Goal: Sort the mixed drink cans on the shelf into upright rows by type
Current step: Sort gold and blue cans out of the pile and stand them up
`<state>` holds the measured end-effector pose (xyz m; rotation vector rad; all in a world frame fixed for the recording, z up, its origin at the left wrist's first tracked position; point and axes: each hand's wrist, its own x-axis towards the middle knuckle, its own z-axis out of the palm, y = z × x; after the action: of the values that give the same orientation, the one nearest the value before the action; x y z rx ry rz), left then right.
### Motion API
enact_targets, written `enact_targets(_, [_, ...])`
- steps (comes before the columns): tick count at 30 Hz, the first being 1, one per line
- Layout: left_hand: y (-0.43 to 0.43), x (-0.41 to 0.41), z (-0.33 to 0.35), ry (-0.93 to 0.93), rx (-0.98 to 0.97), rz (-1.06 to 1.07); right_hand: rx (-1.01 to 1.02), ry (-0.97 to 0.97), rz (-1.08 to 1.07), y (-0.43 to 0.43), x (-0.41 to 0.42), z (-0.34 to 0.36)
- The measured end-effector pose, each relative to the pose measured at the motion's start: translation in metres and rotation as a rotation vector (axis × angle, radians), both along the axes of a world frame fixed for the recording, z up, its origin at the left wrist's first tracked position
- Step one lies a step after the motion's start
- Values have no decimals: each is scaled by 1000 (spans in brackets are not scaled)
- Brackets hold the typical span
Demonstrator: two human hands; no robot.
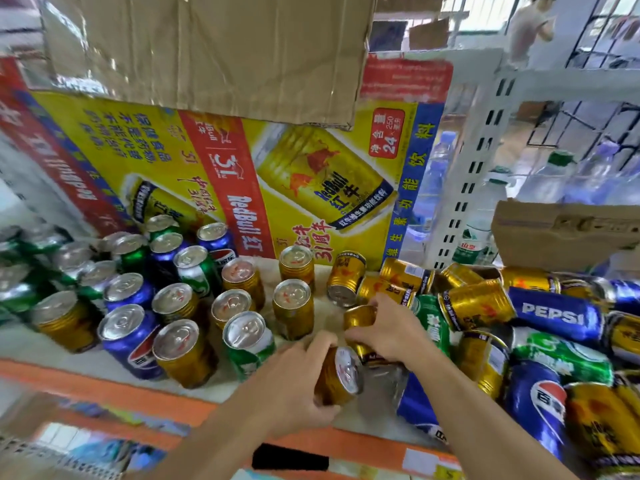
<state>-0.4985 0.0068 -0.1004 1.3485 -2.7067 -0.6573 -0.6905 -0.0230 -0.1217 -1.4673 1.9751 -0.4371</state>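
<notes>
Two gold cans in hand, low at the shelf [138, 393] front.
The left hand [298, 368] grips a tilted gold can [341, 375]; the right hand [384, 327] grips a second gold can [358, 318] at its 1 o'clock. My worry: a forearm may disturb the loose pile [554, 315] at 3 o'clock, and cans could roll off.
</notes>
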Motion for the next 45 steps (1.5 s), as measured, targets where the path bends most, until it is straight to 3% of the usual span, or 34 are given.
enact_targets(4, [-10, -7, 3, 62, -30, 37, -92, -59, -3, 8, -14, 9])
enact_targets(7, [-24, -15, 9, -106, -123, -8, -122, 61, 88, 15, -23, 15])
enact_targets(12, [-48, -16, 16, -354, -219, -88, -86, 95, 219, 25, -20, 13])
enact_targets(17, [-64, -7, 15, -375, -182, -152, -9, 69, 286, 19, -24, 25])
enact_targets(21, [-78, -6, 29, -366, -39, -202, -43, 90, 253, 6, -27, 37])
enact_targets(26, [-98, -15, 42, -287, 7, -246, -134, 313, 76, -24, -37, 27])
enact_targets(30, [-121, -26, 44, -216, -62, -235, -32, 497, 113, -42, -40, 6])
enact_targets(34, [-147, -43, 35, -229, -138, -246, -11, 531, 117, -48, -40, -7])
enact_targets(41, [-176, -74, 22, -492, -167, -312, -33, 615, 118, -48, -38, -7])
enact_targets(45, [-175, -84, 13, -518, -130, -314, -13, 702, 136, -47, -30, -9])
